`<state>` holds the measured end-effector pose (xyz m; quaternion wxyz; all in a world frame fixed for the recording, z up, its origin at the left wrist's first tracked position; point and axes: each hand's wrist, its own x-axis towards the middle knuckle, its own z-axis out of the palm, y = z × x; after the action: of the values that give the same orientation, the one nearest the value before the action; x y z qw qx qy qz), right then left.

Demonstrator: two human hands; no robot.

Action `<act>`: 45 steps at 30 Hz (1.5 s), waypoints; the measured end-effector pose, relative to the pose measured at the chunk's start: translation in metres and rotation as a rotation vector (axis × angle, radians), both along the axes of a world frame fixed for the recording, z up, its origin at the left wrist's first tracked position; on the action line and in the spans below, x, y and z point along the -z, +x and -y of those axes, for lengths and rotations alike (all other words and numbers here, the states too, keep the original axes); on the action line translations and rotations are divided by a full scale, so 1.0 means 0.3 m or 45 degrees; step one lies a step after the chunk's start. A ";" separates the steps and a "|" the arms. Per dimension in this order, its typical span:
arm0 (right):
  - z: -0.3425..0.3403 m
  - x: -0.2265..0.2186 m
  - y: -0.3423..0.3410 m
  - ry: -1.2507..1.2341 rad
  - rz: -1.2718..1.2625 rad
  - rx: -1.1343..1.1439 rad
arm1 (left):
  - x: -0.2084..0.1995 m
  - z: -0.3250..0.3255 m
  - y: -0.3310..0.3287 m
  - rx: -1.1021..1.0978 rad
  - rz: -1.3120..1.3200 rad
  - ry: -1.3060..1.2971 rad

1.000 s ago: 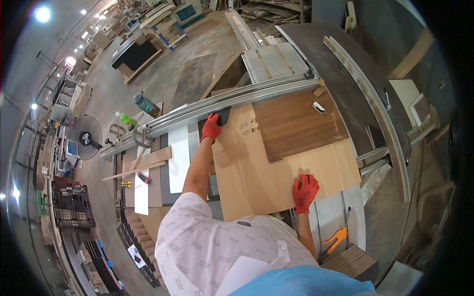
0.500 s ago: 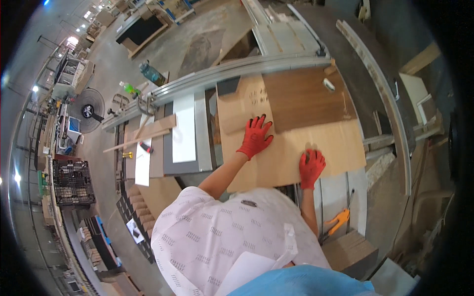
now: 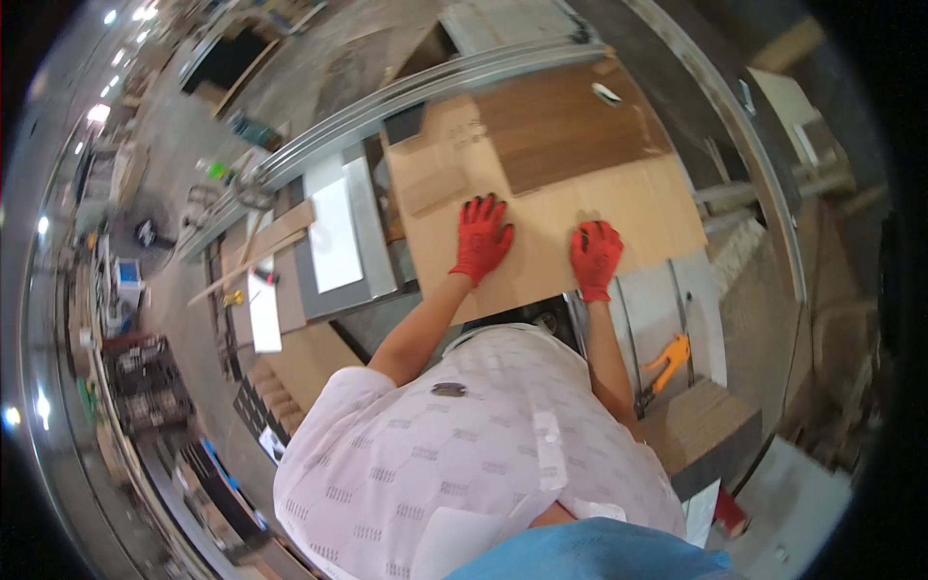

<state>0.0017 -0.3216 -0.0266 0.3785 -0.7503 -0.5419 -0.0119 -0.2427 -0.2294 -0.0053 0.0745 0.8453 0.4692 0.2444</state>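
Observation:
My left hand [image 3: 481,237], in a red glove with dark fingertips, rests on a light wood-coloured board [image 3: 551,242] with its fingers apart. My right hand [image 3: 594,257], gloved the same, lies on the board near its front edge, fingers forward and nothing visible in them. Ahead of the hands, a dark brown wood-grain panel [image 3: 570,126] lies on the board's far right part. A small white object [image 3: 606,94] sits on that panel; its kind is unclear. Handwritten marks show on the board left of the panel.
A metal rail [image 3: 358,116] runs along the far side. White panels [image 3: 333,242] and wood strips [image 3: 261,261] lie to the left. An orange tool like an air blow gun [image 3: 667,360] is at the right, near stacked boards [image 3: 701,425]. A fan [image 3: 150,232] stands farther left.
The view has shifted, so the board sits higher in the picture. My left hand has slid somewhat nearer to me across the board; the right hand keeps about its place on it.

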 end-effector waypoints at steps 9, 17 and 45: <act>0.170 -0.250 0.050 -0.054 -0.937 -0.159 | 0.046 -0.030 -0.034 0.164 -0.003 0.121; 0.767 -0.867 0.145 0.153 0.011 0.985 | 0.010 -0.022 -0.001 0.177 -0.171 0.003; 0.476 -0.509 0.599 0.657 -1.425 0.393 | -0.049 -0.429 0.456 0.338 0.444 -0.261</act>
<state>0.1815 -0.4643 0.1260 0.7670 -0.5972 -0.1272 0.1974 -0.1060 -0.1006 0.0094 0.2713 0.8326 0.3563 0.3258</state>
